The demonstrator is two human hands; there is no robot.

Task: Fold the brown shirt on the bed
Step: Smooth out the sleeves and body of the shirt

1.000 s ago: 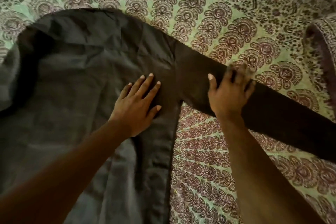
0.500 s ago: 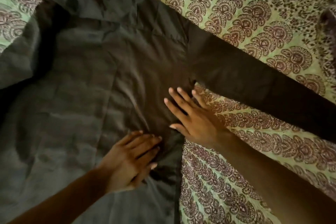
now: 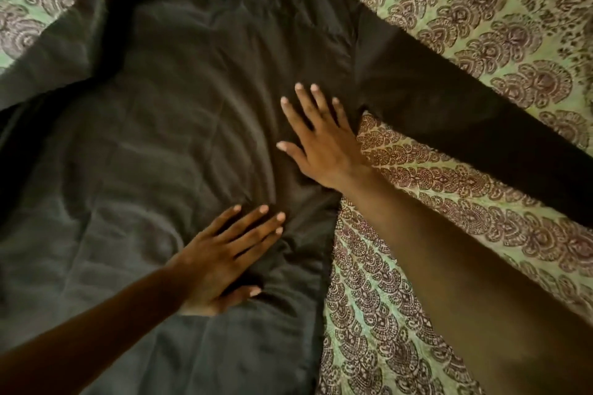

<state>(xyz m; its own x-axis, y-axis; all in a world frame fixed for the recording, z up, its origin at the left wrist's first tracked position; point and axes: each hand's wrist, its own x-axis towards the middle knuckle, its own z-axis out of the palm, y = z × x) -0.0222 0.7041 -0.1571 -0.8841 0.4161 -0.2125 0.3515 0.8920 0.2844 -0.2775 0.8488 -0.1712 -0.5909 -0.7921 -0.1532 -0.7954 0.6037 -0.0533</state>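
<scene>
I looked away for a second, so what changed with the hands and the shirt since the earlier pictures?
The right hand left the sleeve and now presses flat on the brown shirt by the underarm. The left hand slid down toward the person along the shirt's side. Neither hand took a grip. The shirt stays spread on the patterned bedsheet, sleeve stretched out.

Dark brown shirt (image 3: 179,112) lies on a green bedsheet (image 3: 481,26) with maroon paisley print.

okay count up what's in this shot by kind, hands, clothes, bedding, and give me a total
Hands: 2, the left hand and the right hand, both flat on the shirt
Clothes: 1, the brown shirt
Bedding: 1, the patterned bedsheet
Total: 4
</scene>
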